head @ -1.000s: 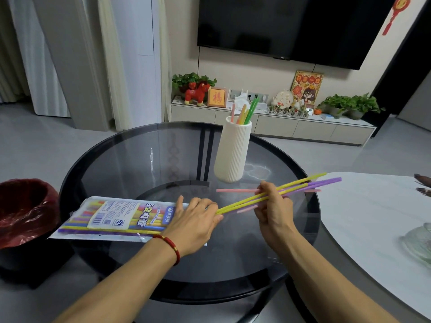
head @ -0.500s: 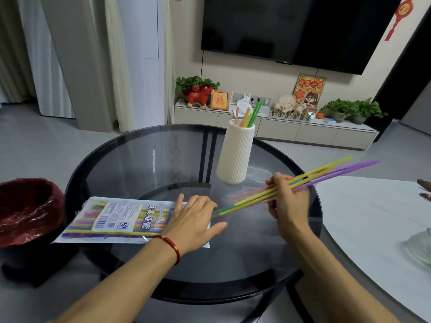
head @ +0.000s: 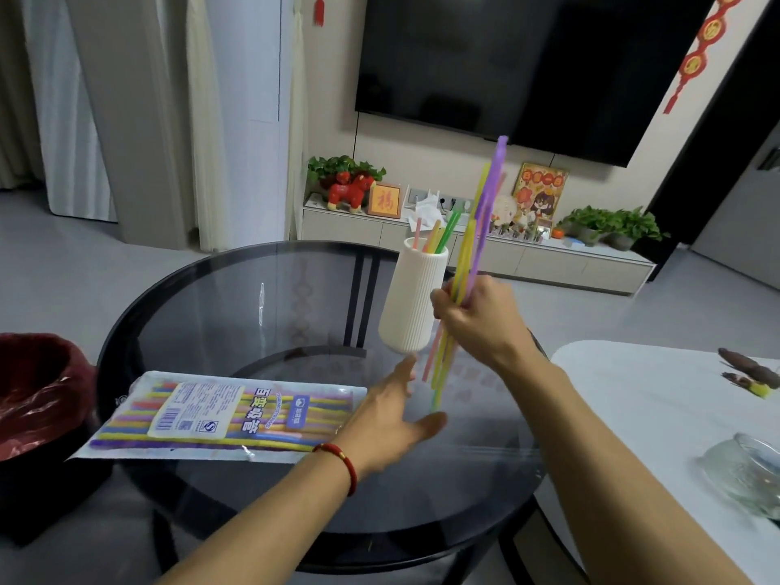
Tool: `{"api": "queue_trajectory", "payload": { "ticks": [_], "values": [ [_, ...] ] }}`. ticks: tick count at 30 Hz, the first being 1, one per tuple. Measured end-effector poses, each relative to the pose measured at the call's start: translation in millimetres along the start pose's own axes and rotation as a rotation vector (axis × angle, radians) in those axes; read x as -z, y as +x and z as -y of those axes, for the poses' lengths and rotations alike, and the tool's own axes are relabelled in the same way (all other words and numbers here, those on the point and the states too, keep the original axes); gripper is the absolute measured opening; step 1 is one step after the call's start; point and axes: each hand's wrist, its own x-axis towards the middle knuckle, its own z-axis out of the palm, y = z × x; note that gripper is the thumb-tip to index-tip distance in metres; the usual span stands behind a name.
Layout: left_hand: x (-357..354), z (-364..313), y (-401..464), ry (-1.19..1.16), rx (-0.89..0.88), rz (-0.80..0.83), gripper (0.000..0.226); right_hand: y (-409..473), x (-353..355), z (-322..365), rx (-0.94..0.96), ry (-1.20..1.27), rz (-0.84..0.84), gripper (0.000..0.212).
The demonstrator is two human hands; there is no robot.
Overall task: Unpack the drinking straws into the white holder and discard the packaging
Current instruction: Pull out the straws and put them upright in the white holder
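Observation:
My right hand grips a bundle of coloured straws, held nearly upright just right of the white ribbed holder. Purple and yellow straws rise highest; their lower ends hang below my fist. The holder stands on the round glass table with a few straws sticking out of its top. My left hand hovers open and a little blurred near the holder's base, at the right end of the straw packet. The clear packet lies flat on the table, with many straws inside.
A bin with a red liner sits at the left beside the table. A white table adjoins on the right, carrying a glass dish. Behind are a TV and a low cabinet with plants.
My right hand has swung the straw bundle from almost level to nearly upright and lifted it beside the holder. My left hand has come off the packet and reached toward the holder's base.

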Motion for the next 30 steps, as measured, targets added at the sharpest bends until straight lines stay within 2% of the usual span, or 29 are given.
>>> {"api": "queue_trajectory", "payload": {
  "ticks": [6, 11, 14, 16, 20, 23, 26, 27, 30],
  "values": [
    [-7, -6, 9, -0.023, 0.021, -0.060, 0.066, -26, -42, -20, -0.064, 0.027, 0.017, 0.035],
    [-5, -12, 16, -0.087, -0.047, -0.105, 0.052, -23, -39, -13, -0.092, 0.198, -0.032, 0.030],
    [-6, -15, 21, -0.226, -0.013, -0.172, 0.001, -25, -36, -2, -0.117, 0.268, -0.018, 0.025],
    [-4, -25, 24, -0.197, -0.027, -0.194, 0.018, -28, -34, 5, -0.107, 0.284, -0.037, 0.026],
    [1, -32, 32, -0.235, -0.089, -0.206, 0.012, -21, -20, 10, -0.071, 0.305, -0.100, 0.027],
    [-2, -24, 34, -0.214, -0.050, -0.199, 0.027, -18, -15, 7, -0.036, 0.286, -0.102, 0.029],
    [-13, -16, 33, -0.224, -0.003, -0.177, 0.014, -27, -28, -4, -0.046, 0.207, -0.001, 0.031],
    [-15, -12, 33, -0.165, -0.004, -0.171, 0.008, -30, -34, -9, -0.058, 0.180, 0.041, 0.033],
    [-11, -1, 29, -0.022, 0.026, -0.105, 0.038, -37, -45, -27, -0.088, 0.140, 0.055, 0.038]
  ]
}}
